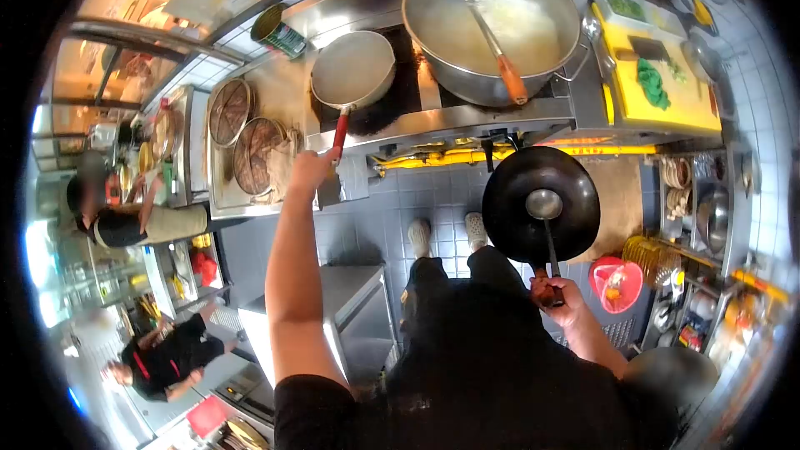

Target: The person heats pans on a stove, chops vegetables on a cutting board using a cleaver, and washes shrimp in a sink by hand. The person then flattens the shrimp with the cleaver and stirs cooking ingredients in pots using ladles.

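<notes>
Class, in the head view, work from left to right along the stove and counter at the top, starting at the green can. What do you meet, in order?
Green can → pan held by its red handle in the left hand → large pot → yellow board.

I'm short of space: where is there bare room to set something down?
The yellow board, between the green cloth and near edge, looks bare; so does the visible steel tabletop beside the left forearm. The stove is crowded: big pot, red-handled pan.
</notes>
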### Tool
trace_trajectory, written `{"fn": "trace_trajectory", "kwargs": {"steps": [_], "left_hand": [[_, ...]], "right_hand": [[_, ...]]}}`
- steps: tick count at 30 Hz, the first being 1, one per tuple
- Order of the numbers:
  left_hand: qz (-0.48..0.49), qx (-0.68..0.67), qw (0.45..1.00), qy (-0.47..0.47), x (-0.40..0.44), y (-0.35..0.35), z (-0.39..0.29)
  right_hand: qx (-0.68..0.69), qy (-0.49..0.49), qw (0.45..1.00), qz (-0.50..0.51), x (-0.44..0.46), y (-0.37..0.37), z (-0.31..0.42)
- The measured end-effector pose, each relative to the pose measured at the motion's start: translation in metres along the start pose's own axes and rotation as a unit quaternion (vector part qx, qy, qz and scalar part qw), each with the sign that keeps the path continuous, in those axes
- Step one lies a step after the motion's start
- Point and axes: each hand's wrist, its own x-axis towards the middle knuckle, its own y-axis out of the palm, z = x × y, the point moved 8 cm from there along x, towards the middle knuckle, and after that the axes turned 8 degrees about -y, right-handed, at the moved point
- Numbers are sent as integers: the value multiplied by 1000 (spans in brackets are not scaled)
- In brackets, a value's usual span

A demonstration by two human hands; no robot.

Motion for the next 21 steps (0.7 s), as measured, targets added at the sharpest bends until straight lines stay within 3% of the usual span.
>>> {"fn": "trace_trajectory", "kwargs": {"steps": [3,4,7,8,9,17,18,21], "left_hand": [[36,-18,999,32,31,16,-5],[75,-53,996,5,32,22,-8],[161,-154,975,-14,74,56,-2],[224,-257,940,-24,87,75,1],[242,-268,932,-36,89,85,-4],[285,-310,902,-94,85,86,-21],[287,-275,915,-69,88,87,-23],[218,-302,925,-77,96,92,-17]], "right_hand": [[149,33,984,96,-3,-14,-28],[161,39,979,120,-6,-16,-38],[141,-109,983,34,-23,-25,-69],[159,-125,978,43,-26,-25,-84],[106,-161,980,56,-48,-13,-105],[161,-230,950,137,-53,8,-177],[191,-224,954,61,-51,-1,-185],[205,-231,951,27,-46,-11,-199]]}}
